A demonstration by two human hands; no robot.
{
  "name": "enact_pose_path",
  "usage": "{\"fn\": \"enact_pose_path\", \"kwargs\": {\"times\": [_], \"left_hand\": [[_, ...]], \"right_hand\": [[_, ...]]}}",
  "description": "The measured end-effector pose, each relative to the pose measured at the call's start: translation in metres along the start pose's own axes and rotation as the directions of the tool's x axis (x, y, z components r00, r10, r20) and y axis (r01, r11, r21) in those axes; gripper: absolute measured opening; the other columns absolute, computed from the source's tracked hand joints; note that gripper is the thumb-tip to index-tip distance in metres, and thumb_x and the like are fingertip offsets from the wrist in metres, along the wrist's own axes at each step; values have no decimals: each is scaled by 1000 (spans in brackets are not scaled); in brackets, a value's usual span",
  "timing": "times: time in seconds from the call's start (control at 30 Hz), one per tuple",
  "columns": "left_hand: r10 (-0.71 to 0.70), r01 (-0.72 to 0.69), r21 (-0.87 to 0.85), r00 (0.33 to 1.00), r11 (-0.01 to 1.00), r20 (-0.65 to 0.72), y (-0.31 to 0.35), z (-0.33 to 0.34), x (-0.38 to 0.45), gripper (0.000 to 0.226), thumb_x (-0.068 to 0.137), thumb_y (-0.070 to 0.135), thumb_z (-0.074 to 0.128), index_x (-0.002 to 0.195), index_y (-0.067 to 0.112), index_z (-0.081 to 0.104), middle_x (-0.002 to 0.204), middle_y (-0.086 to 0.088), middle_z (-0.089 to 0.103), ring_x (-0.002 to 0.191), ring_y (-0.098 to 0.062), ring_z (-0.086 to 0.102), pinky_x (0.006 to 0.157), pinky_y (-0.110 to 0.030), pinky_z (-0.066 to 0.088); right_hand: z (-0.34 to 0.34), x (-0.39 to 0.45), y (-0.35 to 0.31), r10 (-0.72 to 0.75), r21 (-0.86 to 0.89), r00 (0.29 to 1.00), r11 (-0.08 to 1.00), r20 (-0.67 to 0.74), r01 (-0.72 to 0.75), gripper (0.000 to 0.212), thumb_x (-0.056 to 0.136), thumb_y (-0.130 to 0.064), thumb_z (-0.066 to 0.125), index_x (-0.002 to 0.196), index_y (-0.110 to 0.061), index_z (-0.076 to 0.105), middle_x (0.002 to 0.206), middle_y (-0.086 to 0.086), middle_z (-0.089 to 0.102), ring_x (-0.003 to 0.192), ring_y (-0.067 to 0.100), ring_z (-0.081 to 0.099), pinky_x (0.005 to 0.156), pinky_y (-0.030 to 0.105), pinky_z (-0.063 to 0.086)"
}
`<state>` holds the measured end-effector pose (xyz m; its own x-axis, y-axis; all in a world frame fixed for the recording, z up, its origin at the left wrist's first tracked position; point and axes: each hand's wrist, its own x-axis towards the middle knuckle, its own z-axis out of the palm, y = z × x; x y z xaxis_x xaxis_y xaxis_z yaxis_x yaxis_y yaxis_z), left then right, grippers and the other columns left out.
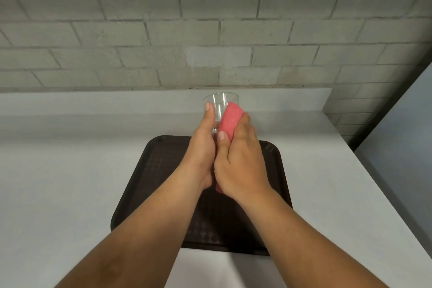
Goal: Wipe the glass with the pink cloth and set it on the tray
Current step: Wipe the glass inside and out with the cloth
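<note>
Fig. — head view, wiping stage. The glass (221,110) is held aloft over the far edge of the tray (140,184), its long axis roughly upright w/ the open rim up and leaning slightly away from the person. It touches neither tray nor counter (70,147).

Left hand (202,147): wrapped round the glass's left side and lower part, thumb tip up near the rim. This is the hand that carries the glass. Its other fingers are hidden behind the glass, so their grip cannot be read.

Right hand (240,161): closed on the cloth (230,119), which is folded into a pad and pressed against the glass's right wall; thumb on the pad's near face. A bit of cloth also shows below the palm.

Key relation: the tray lies directly below and toward the person from the glass, so the set-down is judged to need mostly a downward, slightly nearward move by the left hand, w/ the cloth hand coming off first. Both hands sit about equally near the tray; the left alone holds the glass.

Containers: the tray holds nothing visible — its dark textured floor is bare where the arms do not cover it. The glass looks empty.

Stage, as a judgement: wipe under way, placing not yet begun. Risk: a smooth clear wall may slip in a one-hand grip.
</note>
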<state>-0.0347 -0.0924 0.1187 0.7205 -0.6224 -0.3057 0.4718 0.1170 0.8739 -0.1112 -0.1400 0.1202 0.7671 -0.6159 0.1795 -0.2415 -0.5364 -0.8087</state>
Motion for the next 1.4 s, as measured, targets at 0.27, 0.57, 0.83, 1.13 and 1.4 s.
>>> {"fn": "enact_pose_path", "kwargs": {"times": [0.27, 0.57, 0.83, 1.13, 1.4], "left_hand": [[52, -52, -35, 999, 998, -18, -4, -5, -1, 73, 98, 77, 43, 91, 17, 82, 87, -12, 83, 77, -28, 82, 64, -38, 64], [29, -27, 13, 991, 1000, -130, 4, -3, 5, 83, 97, 79, 45, 132, 9, 70, 117, -22, 82, 110, -34, 80, 104, -51, 60], [53, -55, -54, 997, 997, -53, 4, -7, 3, 75, 99, 77, 38, 112, 15, 79, 103, -15, 85, 93, -32, 84, 74, -45, 67], [116, -98, 117, 981, 988, -156, 6, -9, 6, 71, 100, 76, 42, 119, 15, 74, 93, -4, 87, 86, -17, 84, 71, -31, 64], [100, -100, -3, 995, 995, 11, 9, -11, -4, 80, 84, 86, 47, 95, 15, 82, 85, -14, 83, 75, -29, 83, 60, -38, 65]], "right_hand": [[-27, 52, -7, 215, 340, 977, 919, -9, -199, 61, 106, -55, 26, 102, -15, 72, 89, 0, 77, 87, 19, 72, 75, 34, 51], [8, -4, 2, 44, 24, 999, 999, -1, -44, 70, 106, -47, 27, 164, -12, 10, 169, 12, 28, 153, 29, 30, 123, 42, 29], [-26, 57, -17, 225, 368, 974, 904, 22, -217, 67, 104, -59, 24, 111, -9, 68, 111, 19, 74, 103, 35, 71, 94, 49, 55], [6, 3, -6, 46, 78, 998, 996, -35, -43, 59, 106, -46, 28, 153, -11, 36, 146, 13, 55, 132, 31, 55, 101, 40, 46], [-27, 50, -15, 240, 409, 968, 878, 72, -248, 65, 104, -60, 24, 113, -15, 70, 111, 11, 75, 104, 31, 71, 98, 47, 54]]}}
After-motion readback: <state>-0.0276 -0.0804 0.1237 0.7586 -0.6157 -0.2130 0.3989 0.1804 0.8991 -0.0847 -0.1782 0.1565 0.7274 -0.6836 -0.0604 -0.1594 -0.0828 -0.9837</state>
